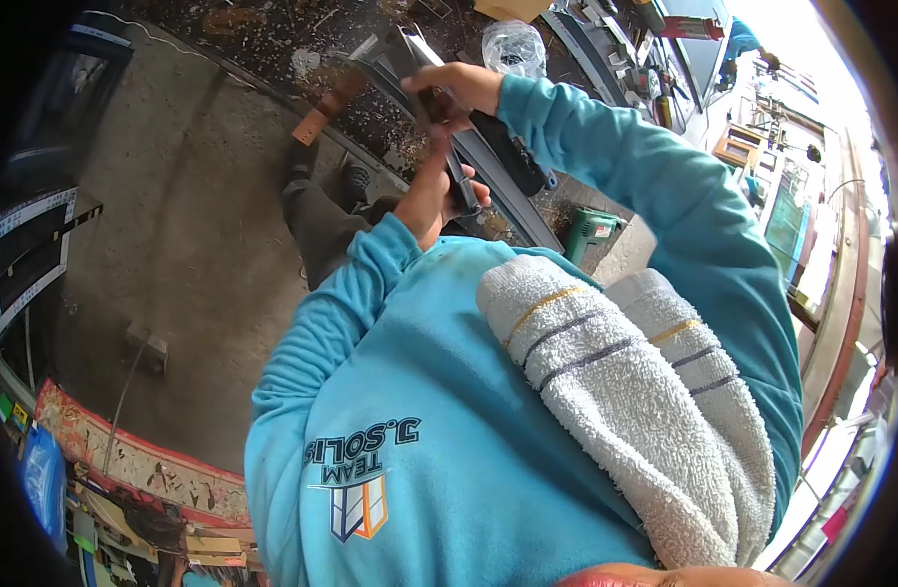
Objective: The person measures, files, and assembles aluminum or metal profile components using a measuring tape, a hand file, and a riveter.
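My left hand (431, 196) is closed around the dark lower end of a long, narrow metal piece (461, 176), with its fingertips showing on the right side. Farther up, my right hand (457, 90) has its fingers curled at the same piece; the fingers are partly blurred, and exactly what they grip is unclear. Long grey metal profiles (503, 191) lie on the bench beneath both hands. Just right of them rests a black, rounded object (513, 157) with a blue tip. A brown strip (310, 127) lies left of my hands at the bench edge.
A green power tool (594, 227) lies to the right. Clear plastic (515, 49), a red tube (692, 27) and more profiles (591, 54) are on the speckled bench (263, 49). A towel (615, 391) hangs over my chest. A dark frame (28, 249) stands at the left.
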A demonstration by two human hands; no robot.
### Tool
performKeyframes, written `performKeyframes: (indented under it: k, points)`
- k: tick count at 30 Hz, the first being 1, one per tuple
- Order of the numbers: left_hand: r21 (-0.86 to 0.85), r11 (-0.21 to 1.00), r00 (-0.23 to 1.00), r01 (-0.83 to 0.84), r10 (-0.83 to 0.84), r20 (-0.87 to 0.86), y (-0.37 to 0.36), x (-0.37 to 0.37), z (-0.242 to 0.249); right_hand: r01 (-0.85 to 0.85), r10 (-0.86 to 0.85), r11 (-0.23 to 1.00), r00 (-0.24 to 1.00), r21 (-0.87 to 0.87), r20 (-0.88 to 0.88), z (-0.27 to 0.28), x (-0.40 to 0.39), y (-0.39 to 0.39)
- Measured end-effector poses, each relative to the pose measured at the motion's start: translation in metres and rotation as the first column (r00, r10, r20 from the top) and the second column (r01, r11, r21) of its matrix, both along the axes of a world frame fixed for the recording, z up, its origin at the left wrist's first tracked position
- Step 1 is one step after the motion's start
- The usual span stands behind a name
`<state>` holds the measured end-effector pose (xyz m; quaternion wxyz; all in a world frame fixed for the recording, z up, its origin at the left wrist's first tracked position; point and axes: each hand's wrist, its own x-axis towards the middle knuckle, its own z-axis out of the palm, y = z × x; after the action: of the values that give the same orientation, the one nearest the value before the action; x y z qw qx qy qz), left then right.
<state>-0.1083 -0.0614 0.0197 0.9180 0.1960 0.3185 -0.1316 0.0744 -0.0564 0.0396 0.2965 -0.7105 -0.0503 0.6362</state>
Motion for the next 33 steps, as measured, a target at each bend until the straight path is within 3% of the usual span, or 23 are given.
performKeyframes:
  k: [1,4,5,6,8,9,10,12,13,14,16,17,18,19,20,22,24,25,27,31,33]
  points:
    - [0.055,0.998,0.999,0.023,-0.021,-0.036,-0.002,0.003,0.008,-0.083,0.084,0.994,0.996,-0.074,0.01,0.018,-0.006,0.006]
    - [0.122,0.992,0.996,-0.041,0.031,0.084,-0.009,0.017,0.01,-0.152,0.142,0.988,0.913,-0.005,0.383,-0.019,-0.007,0.001]
    - [-0.005,1.0,0.995,-0.024,0.025,0.099,-0.005,0.015,0.01,-0.266,0.23,0.964,0.854,0.012,0.466,-0.028,-0.007,-0.002]
    - [-0.023,0.998,0.994,-0.056,0.058,0.097,-0.01,0.008,0.005,-0.139,0.171,0.985,0.854,-0.102,0.491,-0.007,-0.021,0.002]
    - [-0.031,0.989,0.982,-0.145,0.148,0.116,-0.013,0.005,-0.013,-0.263,0.242,0.961,0.67,-0.08,0.702,-0.007,-0.03,-0.001]
    - [0.031,0.975,0.975,-0.221,0.219,0.043,-0.015,0.005,-0.01,-0.437,0.381,0.889,0.537,-0.138,0.753,-0.009,-0.022,0.002]
    - [0.027,0.98,0.981,-0.195,0.195,0.016,-0.017,0.001,-0.015,-0.47,0.512,0.853,0.663,-0.229,0.546,0.02,-0.015,0.01]
    - [0.019,0.988,0.988,-0.151,0.152,-0.037,-0.016,-0.007,-0.031,-0.441,0.476,0.876,0.854,-0.197,0.208,0.06,0.008,0.027]
    - [0.049,0.985,0.986,-0.167,0.167,-0.014,-0.014,-0.012,-0.029,-0.269,0.269,0.963,0.963,0.014,-0.031,0.042,0.032,0.032]
    - [0.047,0.985,0.985,-0.167,0.169,-0.034,-0.012,-0.013,-0.023,-0.212,0.21,0.977,0.965,0.003,-0.158,0.05,0.042,0.032]
    - [0.051,0.985,0.984,-0.167,0.17,-0.062,-0.006,-0.008,-0.005,-0.129,0.129,0.991,0.992,0.016,0.006,0.075,-0.001,0.012]
    - [0.068,0.986,0.98,-0.154,0.162,-0.118,-0.009,-0.007,-0.007,-0.12,0.12,0.99,0.993,0.075,0.004,0.056,-0.007,0.003]
    - [0.229,0.971,0.991,-0.069,0.094,-0.099,-0.009,-0.006,-0.013,-0.119,0.119,0.983,0.993,0.138,0.009,0.03,-0.012,-0.002]
    - [0.383,0.924,0.995,0.019,0.019,-0.095,-0.01,-0.006,-0.02,0.043,-0.043,0.998,0.999,0.044,0.004,0.025,-0.02,-0.003]
    - [0.521,0.846,0.992,0.112,-0.064,-0.11,-0.013,-0.009,-0.027,-0.001,0.0,0.999,1.0,0.044,0.031,0.02,-0.021,-0.005]
    - [0.628,0.778,1.0,-0.003,0.009,-0.007,-0.019,0.001,0.005,-0.09,0.087,0.995,0.993,0.034,0.081,0.014,-0.025,-0.008]
    - [0.583,0.799,0.989,0.146,-0.115,-0.09,-0.011,0.009,0.015,-0.093,0.092,0.996,0.965,-0.011,0.246,0.011,-0.03,-0.008]
    - [0.608,0.791,0.998,0.064,-0.06,-0.027,-0.011,0.011,0.02,-0.083,0.09,0.996,0.941,-0.034,0.326,0.009,-0.034,-0.008]
    - [0.62,0.782,0.997,0.073,-0.049,-0.055,-0.011,0.013,-0.003,-0.099,0.116,0.993,0.871,-0.059,0.477,-0.002,-0.036,-0.003]
    - [0.614,0.786,0.997,0.068,-0.07,-0.02,-0.002,0.002,-0.007,0.005,0.0,1.0,0.884,-0.011,0.467,0.001,-0.041,0.0]
    - [0.431,0.901,0.998,0.034,-0.057,0.041,0.007,-0.009,0.005,0.029,-0.056,0.995,0.953,0.095,0.297,0.002,-0.031,-0.004]
